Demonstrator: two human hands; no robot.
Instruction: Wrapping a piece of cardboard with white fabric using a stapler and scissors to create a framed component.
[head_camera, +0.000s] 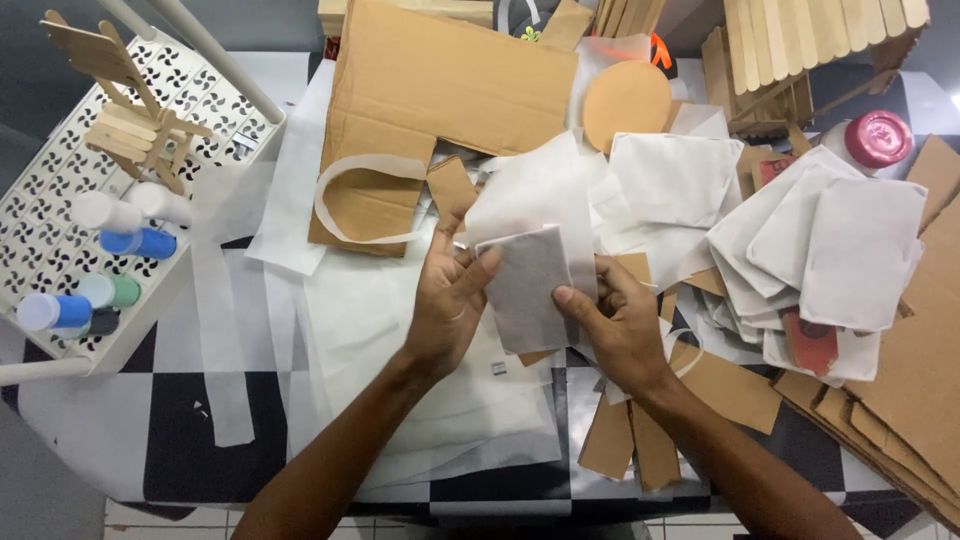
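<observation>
Both hands hold one small grey-white fabric-covered square (527, 285) above the middle of the table. My left hand (448, 300) pinches its left edge with the thumb on top. My right hand (615, 320) grips its lower right edge, thumb on the face of the square. A larger sheet of thin white paper (535, 190) sticks up behind the square. Loose brown cardboard strips (630, 445) lie under my right wrist.
A big cardboard sheet (450, 90) lies at the back, a cardboard disc (627, 103) beside it. A pile of white-covered squares (830, 250) sits right, with a red-capped bottle (877, 138). A white perforated tray (60, 230) at left holds small paint bottles and a stick-built chair (125, 110).
</observation>
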